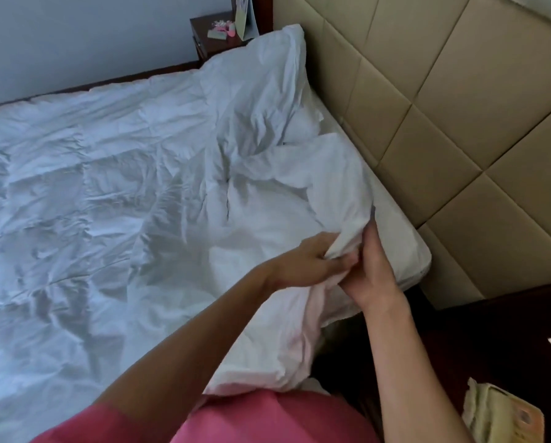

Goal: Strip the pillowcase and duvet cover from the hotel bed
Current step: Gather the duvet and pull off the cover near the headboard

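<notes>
A white duvet in its cover (pixel 92 203) lies rumpled across the bed. Its near top corner (pixel 341 199) is bunched up by the mattress edge. My left hand (pixel 306 263) grips a fold of this white fabric from the left. My right hand (pixel 371 266) holds the same bunched corner from the right, fingers pointing up along it. The two hands touch each other. A white pillow (pixel 267 68) lies at the far end against the headboard. The bare white mattress corner (pixel 405 247) shows beside my right hand.
A padded beige headboard (pixel 443 107) runs along the right. A dark bedside table (pixel 213 39) with small pink items stands at the far side. Another dark table (pixel 491 340) sits near right, with a cloth and a packet (pixel 504 414) on it. My pink top (pixel 251 417) fills the bottom.
</notes>
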Motion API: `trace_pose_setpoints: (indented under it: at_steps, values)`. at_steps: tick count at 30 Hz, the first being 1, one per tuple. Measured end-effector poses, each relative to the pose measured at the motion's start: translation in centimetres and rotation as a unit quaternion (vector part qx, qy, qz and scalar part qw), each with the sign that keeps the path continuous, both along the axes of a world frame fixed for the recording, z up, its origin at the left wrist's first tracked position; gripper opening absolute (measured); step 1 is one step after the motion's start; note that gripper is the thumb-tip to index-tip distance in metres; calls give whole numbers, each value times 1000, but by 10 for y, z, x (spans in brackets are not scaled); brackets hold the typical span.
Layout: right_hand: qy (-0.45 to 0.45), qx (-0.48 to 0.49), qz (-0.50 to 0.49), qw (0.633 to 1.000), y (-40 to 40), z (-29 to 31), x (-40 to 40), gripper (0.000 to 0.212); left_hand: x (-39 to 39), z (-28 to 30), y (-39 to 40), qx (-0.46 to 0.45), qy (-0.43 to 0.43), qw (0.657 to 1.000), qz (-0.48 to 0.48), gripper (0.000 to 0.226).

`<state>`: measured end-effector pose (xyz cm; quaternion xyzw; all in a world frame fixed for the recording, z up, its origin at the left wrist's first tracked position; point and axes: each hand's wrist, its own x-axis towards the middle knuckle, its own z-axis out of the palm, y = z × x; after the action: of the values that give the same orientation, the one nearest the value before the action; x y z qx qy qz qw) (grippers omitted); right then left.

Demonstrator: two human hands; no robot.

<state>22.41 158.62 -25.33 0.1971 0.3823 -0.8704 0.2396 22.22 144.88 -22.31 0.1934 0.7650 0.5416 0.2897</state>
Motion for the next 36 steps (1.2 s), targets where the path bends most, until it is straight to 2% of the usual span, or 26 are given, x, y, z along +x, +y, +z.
trace_pose_setpoints:
  at_steps: [2, 5, 8, 10, 11, 14, 16, 18, 20, 22, 24, 27, 29, 31, 34, 36]
  values:
    - [-22, 84, -7, 996, 20, 0, -2, 81, 8, 0, 18, 3, 9, 1000, -11, 39]
    - [-24, 209, -54, 976, 33, -3, -1, 44, 12, -4, 26, 31, -58, 998, -8, 38]
    - [-35, 231, -102, 967, 43, -2, 0, 21, 13, -21, 30, 24, -83, 990, 115, 47]
    - [-26, 224, -142, 964, 56, -2, 1, 27, 14, -35, 40, 28, -96, 975, 196, 30]
    - [-17, 220, -161, 962, 65, -3, 3, 30, 12, -40, 48, 53, -133, 964, 223, 30]
    - [10, 227, -200, 953, 98, -1, 13, 39, -8, -51, 95, 164, -272, 910, 268, 75]
    - [21, 251, -256, 933, 130, 7, 20, 40, -26, -63, 152, 202, -335, 889, 238, 99]
    - [28, 280, -342, 896, 175, 18, 31, 42, -34, -67, 224, 229, -402, 871, 164, 104]
    - [12, 314, -430, 846, 226, 28, 55, 44, -23, -56, 296, 233, -441, 862, 93, 100]
    - [-17, 336, -497, 800, 265, 32, 89, 46, 6, -45, 351, 222, -428, 875, 25, 90]
    - [-47, 337, -534, 774, 284, 29, 119, 49, 34, -43, 380, 198, -384, 902, -2, 93]
    - [-60, 323, -530, 782, 285, 21, 138, 50, 49, -59, 384, 172, -362, 916, 3, 90]
    - [-54, 328, -517, 789, 279, 19, 136, 49, 45, -63, 374, 184, -418, 890, 11, 89]
    - [-44, 334, -505, 795, 274, 20, 130, 51, 39, -58, 363, 211, -450, 868, 18, 77]
    - [-33, 313, -486, 815, 269, 20, 120, 55, 28, -48, 347, 231, -399, 886, 54, 52]
    - [-33, 291, -474, 830, 265, 18, 115, 56, 20, -46, 335, 235, -352, 901, 91, 53]
